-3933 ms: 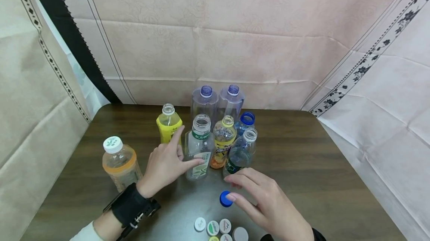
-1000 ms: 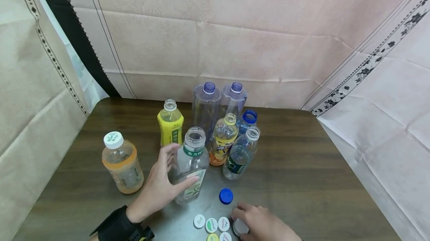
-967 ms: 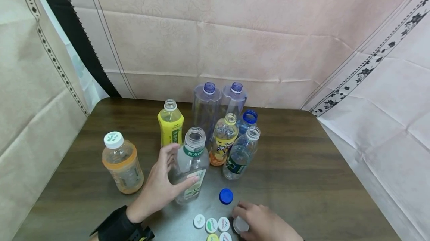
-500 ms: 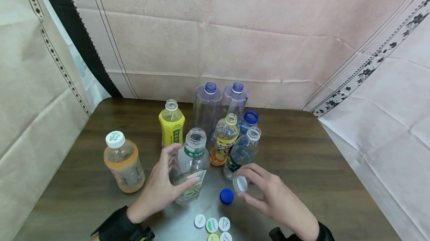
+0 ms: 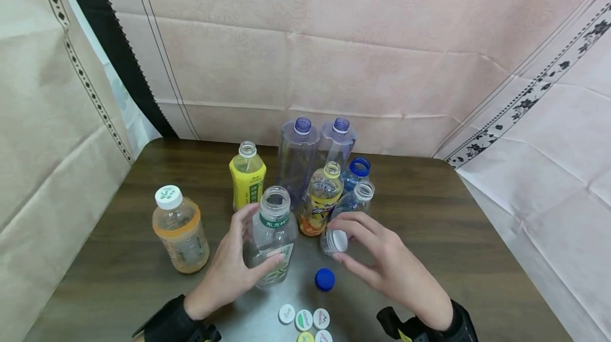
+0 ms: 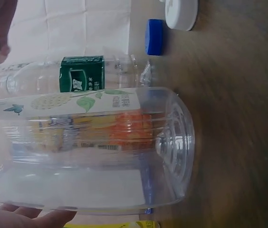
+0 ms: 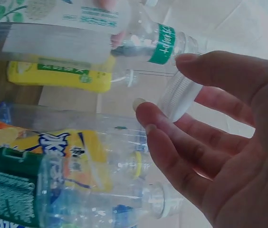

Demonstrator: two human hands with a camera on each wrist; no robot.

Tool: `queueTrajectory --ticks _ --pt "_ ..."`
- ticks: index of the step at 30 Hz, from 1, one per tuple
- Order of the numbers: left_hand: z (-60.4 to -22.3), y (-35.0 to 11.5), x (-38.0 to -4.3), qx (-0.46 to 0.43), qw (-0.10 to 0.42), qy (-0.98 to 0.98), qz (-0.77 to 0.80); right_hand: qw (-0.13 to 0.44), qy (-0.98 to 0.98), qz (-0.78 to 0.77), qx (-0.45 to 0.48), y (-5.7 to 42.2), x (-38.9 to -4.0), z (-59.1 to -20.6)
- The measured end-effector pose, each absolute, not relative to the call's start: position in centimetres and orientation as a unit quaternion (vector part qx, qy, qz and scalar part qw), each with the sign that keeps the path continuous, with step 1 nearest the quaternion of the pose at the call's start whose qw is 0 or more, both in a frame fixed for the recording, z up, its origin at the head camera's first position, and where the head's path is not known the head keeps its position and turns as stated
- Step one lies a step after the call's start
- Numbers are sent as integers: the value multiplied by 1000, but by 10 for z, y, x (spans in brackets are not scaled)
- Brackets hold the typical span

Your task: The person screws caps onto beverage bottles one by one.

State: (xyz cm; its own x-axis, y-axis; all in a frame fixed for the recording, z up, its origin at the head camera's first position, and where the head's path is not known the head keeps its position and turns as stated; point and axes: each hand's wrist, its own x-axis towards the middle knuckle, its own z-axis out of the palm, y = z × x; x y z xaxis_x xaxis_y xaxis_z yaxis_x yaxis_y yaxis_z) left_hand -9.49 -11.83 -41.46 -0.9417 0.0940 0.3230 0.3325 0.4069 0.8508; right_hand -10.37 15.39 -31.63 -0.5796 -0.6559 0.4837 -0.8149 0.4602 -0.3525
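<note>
My left hand (image 5: 226, 273) grips a wide-mouthed clear bottle (image 5: 273, 236) with a green neck band, thumb on one side and fingers on the other. The bottle stands upright and its mouth has no cap. To its right, my right hand (image 5: 386, 257) pinches a white screw cap (image 5: 338, 240) between thumb and fingers, with its flat face turned towards the head camera. In the right wrist view the ridged side of the cap (image 7: 179, 97) shows, near the neck of the held bottle. A blue cap (image 5: 325, 279) lies on the table below the right hand.
Behind stand several uncapped bottles: a yellow one (image 5: 248, 177), two tall purplish ones (image 5: 296, 156), an orange-bottomed one (image 5: 321, 201) and a green-labelled clear one (image 7: 10, 185). A white-capped bottle (image 5: 181, 233) stands left. Small caps (image 5: 303, 320) lie at the front of the table (image 5: 444, 257).
My left hand has closed round the clear bottle and brought it nearer to me. My right hand has lifted the white cap from beside the small caps and carried it up, away from me.
</note>
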Motion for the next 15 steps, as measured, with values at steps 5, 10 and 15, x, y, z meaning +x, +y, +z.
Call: queueTrajectory --ticks 5,10,15 --pt "-418 -114 -94 -135 117 -831 -526 160 -833 288 445 149 -105 -308" --pt "-421 -110 -93 -140 127 -826 -531 181 -825 285 454 144 -105 -299" --pt "-424 -108 -94 -137 137 -823 -535 183 -825 285 453 139 -105 -290"
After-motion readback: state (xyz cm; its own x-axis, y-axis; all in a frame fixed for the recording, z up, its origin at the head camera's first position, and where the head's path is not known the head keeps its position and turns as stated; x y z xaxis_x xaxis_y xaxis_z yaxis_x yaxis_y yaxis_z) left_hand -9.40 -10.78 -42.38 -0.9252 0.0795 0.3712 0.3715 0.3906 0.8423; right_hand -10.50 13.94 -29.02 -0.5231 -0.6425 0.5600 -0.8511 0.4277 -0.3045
